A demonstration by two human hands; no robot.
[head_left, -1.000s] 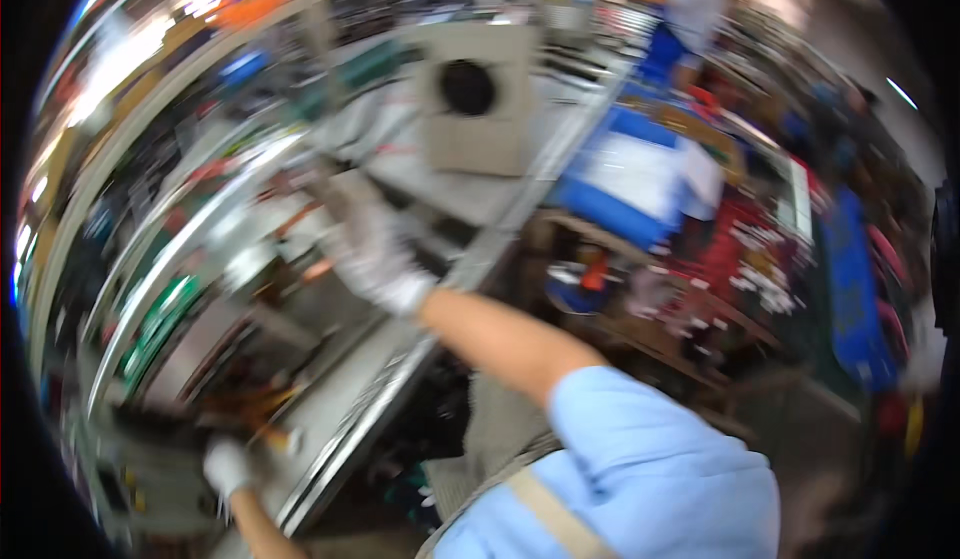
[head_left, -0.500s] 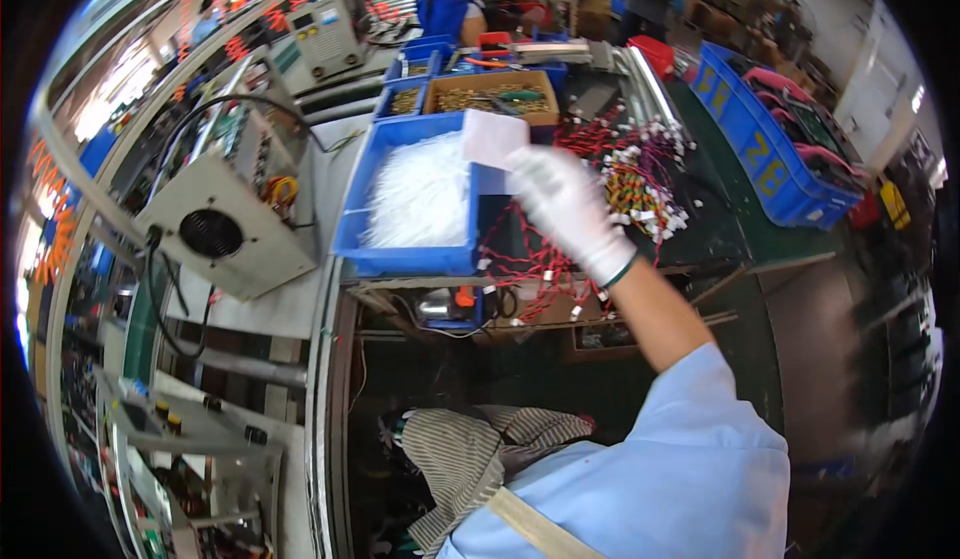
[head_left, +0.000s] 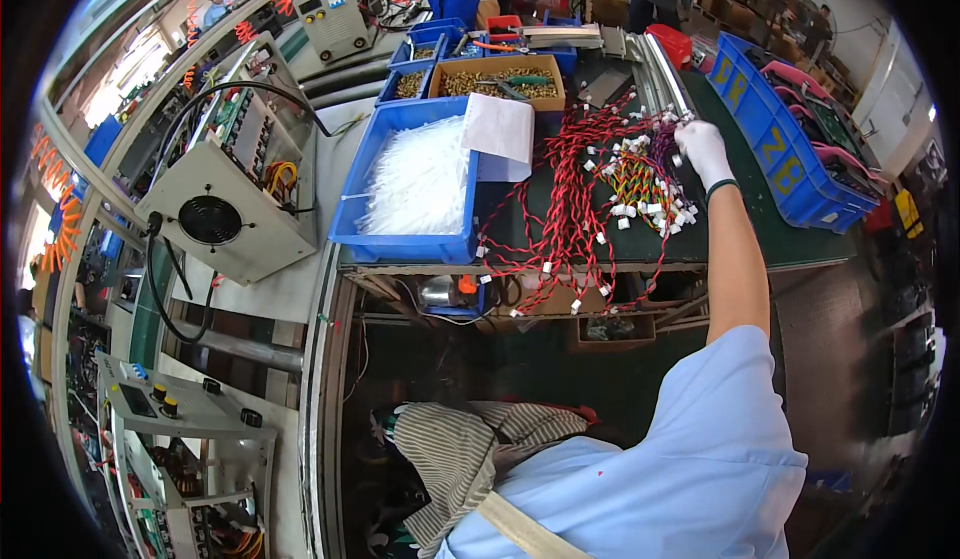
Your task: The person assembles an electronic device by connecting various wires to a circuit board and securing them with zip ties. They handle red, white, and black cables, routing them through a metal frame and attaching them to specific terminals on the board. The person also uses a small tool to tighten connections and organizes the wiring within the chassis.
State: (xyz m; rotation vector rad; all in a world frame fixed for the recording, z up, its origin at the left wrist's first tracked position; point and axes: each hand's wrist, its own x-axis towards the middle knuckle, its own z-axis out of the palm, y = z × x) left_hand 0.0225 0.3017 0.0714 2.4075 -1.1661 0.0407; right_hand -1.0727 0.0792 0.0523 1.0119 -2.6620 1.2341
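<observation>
The right hand [head_left: 703, 149], in a white glove, reached out over the dark green bench [head_left: 790, 244] and rested on the far edge of a heap of wire harnesses [head_left: 640, 179], multicoloured twisted leads tipped with small white connectors. Its fingers [head_left: 686, 135] were curled down onto the pile, though whether they had closed on a lead could not be told. Just to the left of that heap sprawled a tangle of red twisted wires [head_left: 560, 229], some hanging over the front edge of the bench. Further left sat a blue bin [head_left: 400, 249] full of white cable ties [head_left: 420, 179], with a white sheet of paper [head_left: 498, 134] leaning on its right rim. A long blue crate [head_left: 770, 149] stood right of the hand. The left hand was out of view.
</observation>
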